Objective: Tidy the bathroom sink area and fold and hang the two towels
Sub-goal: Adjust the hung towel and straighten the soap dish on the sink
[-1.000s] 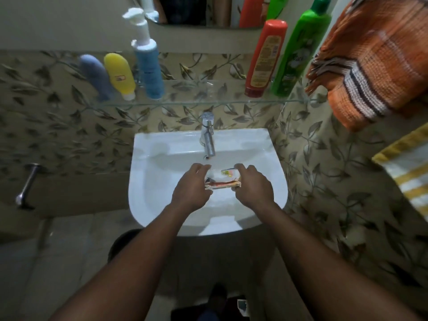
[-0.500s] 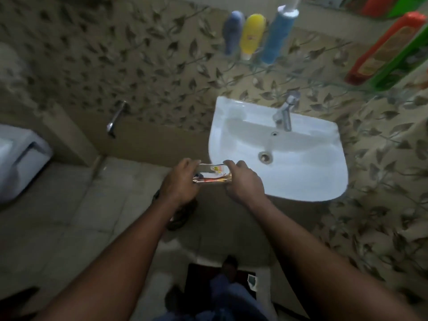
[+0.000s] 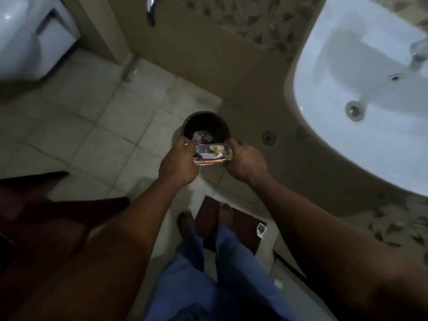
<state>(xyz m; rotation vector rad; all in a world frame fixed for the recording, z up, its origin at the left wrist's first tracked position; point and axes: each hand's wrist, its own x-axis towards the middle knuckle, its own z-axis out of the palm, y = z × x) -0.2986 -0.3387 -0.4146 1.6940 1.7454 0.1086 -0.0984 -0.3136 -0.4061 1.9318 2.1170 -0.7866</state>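
At the far left stands 1 white toilet fixture [image 3: 27, 38], cut off by the edge of view, and 1 chrome wall tap [image 3: 151, 10] pokes out above the tiled floor [image 3: 92, 126].

In the middle sits 1 round dark bin [image 3: 203, 119] on the floor, open at the top. Inside it I can make out 1 crumpled clear plastic scrap [image 3: 198, 136] and 1 small pale piece [image 3: 209, 137]; the rest of the inside is too dark to tell.

My left hand [image 3: 179, 163] and my right hand [image 3: 246, 162] are close together, each clamped on 1 end of the bundle of wrappers [image 3: 212, 155], fingers curled round it. The bundle hangs between them at the near rim of the bin. It shows clear film with red, yellow and white print, but the blur leaves no word readable.

Right of the bin is 1 round floor drain [image 3: 268, 137]. Below my hands, my 2 bare feet stand at the dark red mat [image 3: 243, 228], with 1 small paper scrap [image 3: 261, 229] at its right edge.

At the far right the white sink [image 3: 335, 135] holds only its 1 drain hole [image 3: 354, 110], under 1 blurred faucet [image 3: 416, 54].
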